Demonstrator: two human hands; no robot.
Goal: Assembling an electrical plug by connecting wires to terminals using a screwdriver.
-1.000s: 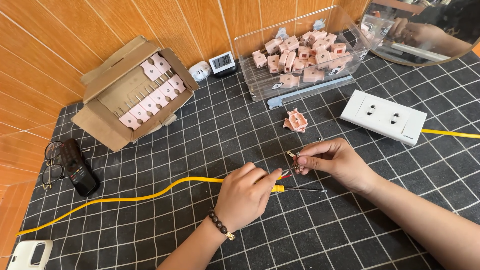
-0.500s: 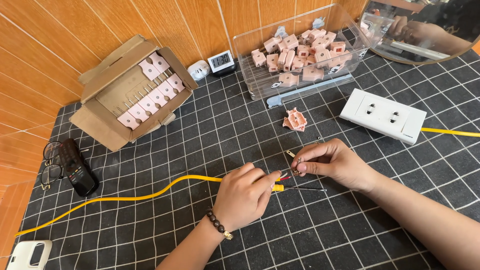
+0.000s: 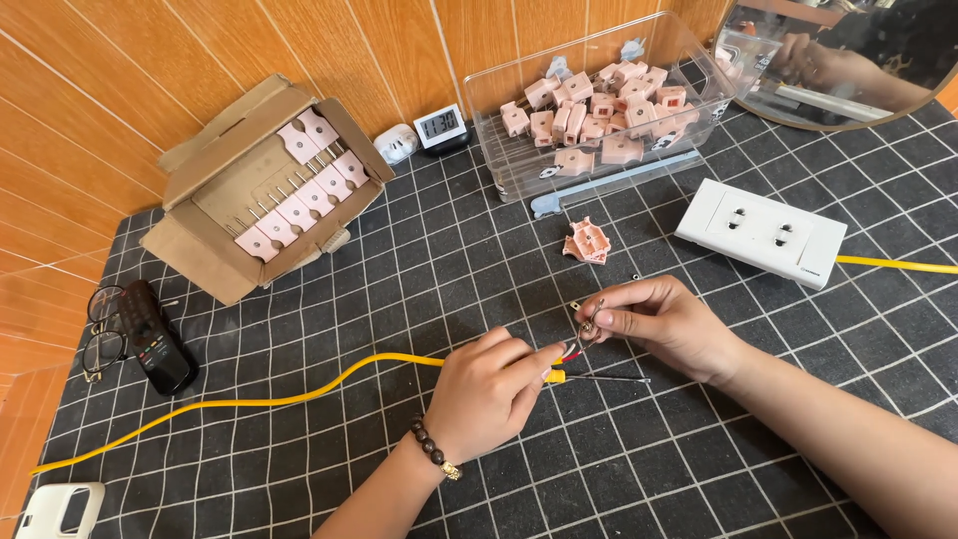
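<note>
My left hand (image 3: pixel 489 394) pinches the stripped end of a yellow cable (image 3: pixel 299 391) on the black gridded mat. Red and dark inner wires stick out of the cable end toward the right. My right hand (image 3: pixel 664 324) pinches a small metal prong piece (image 3: pixel 587 321) at the tip of the red wire, just above the cable end. An open pink plug half (image 3: pixel 587 243) lies on the mat a little beyond my right hand.
A cardboard box (image 3: pixel 215 245) of pink plugs sits back left, a clear bin (image 3: pixel 519 170) of pink plug parts at the back. White socket block (image 3: pixel 760 230) at right, a remote and glasses (image 3: pixel 140 334) at left, a small clock (image 3: pixel 437 125) and a round mirror (image 3: pixel 848 60) behind.
Both hands stay nearly in place. My right fingers shifted slightly on the small metal piece at the wire tip.
</note>
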